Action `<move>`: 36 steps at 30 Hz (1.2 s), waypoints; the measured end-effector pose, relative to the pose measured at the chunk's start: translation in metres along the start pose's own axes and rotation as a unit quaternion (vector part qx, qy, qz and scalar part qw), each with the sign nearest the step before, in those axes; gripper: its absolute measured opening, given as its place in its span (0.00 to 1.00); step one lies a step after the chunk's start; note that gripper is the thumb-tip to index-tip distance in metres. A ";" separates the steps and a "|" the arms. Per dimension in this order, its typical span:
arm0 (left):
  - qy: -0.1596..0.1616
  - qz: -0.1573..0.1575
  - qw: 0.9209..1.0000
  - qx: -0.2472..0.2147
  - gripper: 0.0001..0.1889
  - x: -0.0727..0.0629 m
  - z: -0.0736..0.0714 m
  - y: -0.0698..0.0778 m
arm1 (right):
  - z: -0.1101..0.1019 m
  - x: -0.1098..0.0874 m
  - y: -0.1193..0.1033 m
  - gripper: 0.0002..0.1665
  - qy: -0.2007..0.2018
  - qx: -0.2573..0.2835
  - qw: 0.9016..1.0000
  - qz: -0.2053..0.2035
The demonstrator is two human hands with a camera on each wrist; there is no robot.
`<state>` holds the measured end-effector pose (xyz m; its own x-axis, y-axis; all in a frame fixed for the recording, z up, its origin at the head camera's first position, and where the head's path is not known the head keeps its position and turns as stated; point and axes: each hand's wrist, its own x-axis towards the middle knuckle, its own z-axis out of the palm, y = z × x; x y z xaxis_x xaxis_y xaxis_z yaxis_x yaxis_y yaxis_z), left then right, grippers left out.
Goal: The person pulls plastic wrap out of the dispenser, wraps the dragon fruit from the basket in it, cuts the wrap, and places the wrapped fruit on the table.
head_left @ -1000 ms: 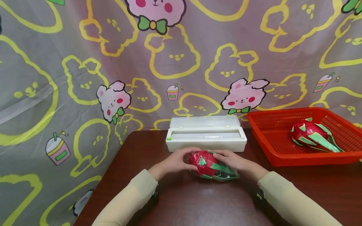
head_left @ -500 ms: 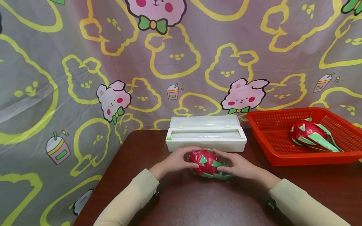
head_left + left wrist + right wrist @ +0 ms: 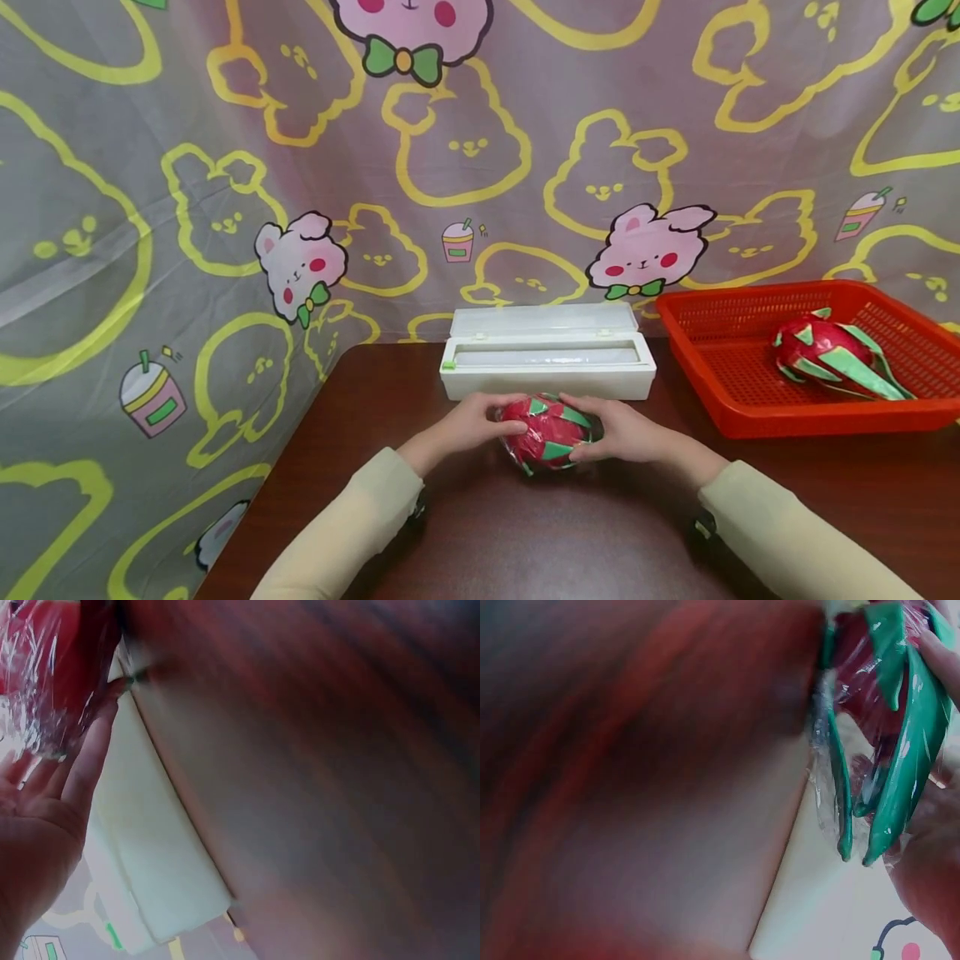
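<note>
As your left hand [image 3: 468,425] and right hand [image 3: 632,432] cup the wrapped fruit [image 3: 551,431] from opposite sides, their fingers are clamped on it, thumbs nearest you, probably to steady its round body and keep the film [image 3: 825,799] close. It is over the counter [image 3: 525,533], just in front of the white box [image 3: 555,386], whose raised lid [image 3: 543,319] leaves a pale roll [image 3: 551,357] exposed inside. To your right, the red basket [image 3: 832,423] holds a second fruit [image 3: 827,340], likely kept there to leave your hands room.

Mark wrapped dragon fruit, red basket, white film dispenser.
Wrapped dragon fruit [image 3: 548,427], head view: middle of red skin.
Red basket [image 3: 836,422], head view: front wall.
White film dispenser [image 3: 549,383], head view: front wall.
</note>
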<state>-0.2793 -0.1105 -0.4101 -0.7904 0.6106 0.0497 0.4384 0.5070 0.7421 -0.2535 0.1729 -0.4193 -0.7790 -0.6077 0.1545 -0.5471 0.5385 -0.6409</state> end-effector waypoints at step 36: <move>-0.041 0.075 0.994 0.072 0.42 -0.008 -0.005 0.005 | -0.016 -0.024 0.009 0.52 -0.025 0.034 0.998 0.043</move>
<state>-0.2732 -0.1165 -0.4035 -0.6775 0.7296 0.0938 0.6091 0.4850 0.6275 -0.2444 0.2022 -0.4168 -0.8052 -0.5900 0.0594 -0.4546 0.5499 -0.7007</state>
